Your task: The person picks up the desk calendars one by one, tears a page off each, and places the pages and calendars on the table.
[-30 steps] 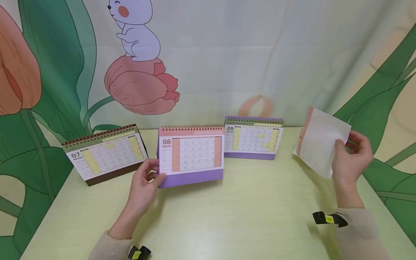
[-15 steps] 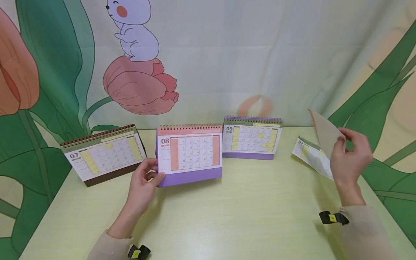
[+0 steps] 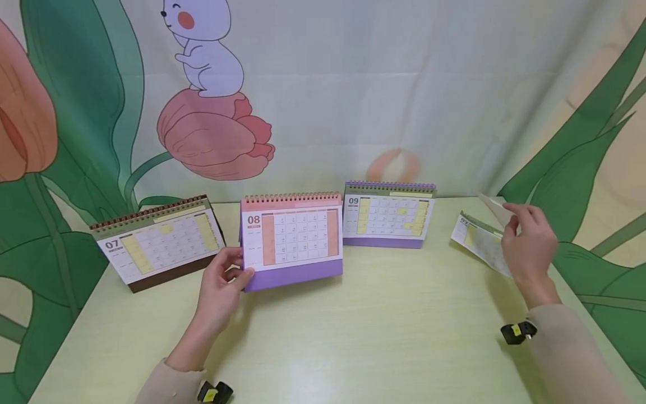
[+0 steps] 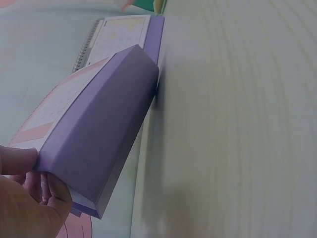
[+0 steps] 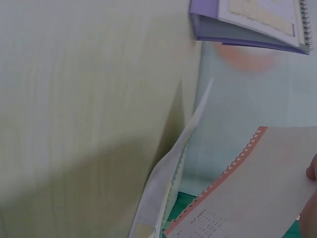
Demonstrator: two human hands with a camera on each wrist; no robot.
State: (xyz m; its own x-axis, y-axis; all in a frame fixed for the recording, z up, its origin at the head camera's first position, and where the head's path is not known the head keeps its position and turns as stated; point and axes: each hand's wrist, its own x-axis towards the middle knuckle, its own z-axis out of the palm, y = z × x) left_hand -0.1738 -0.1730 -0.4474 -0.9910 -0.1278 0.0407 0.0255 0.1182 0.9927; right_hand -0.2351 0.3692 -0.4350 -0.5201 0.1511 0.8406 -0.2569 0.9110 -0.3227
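My left hand holds the desk calendar marked 08 by its lower left corner, thumb in front and fingers behind. This calendar has a pink top band and a purple base, which tilts over the table in the left wrist view. At the right, my right hand pinches a loose calendar page with a pink torn-hole edge; the head view shows it nearly edge-on. Beneath it, a bent loose page marked 07 with a green edge lies on the table, its right end hidden by the hand.
A brown-based desk calendar marked 07 stands at the left, angled. Behind and right of the held one stands a purple-based calendar marked 09. A printed curtain hangs along the back edge of the pale table.
The page in my right hand has swung from facing the head camera to nearly edge-on and come lower, uncovering the loose 07 page. My left hand keeps its hold on the 08 calendar.
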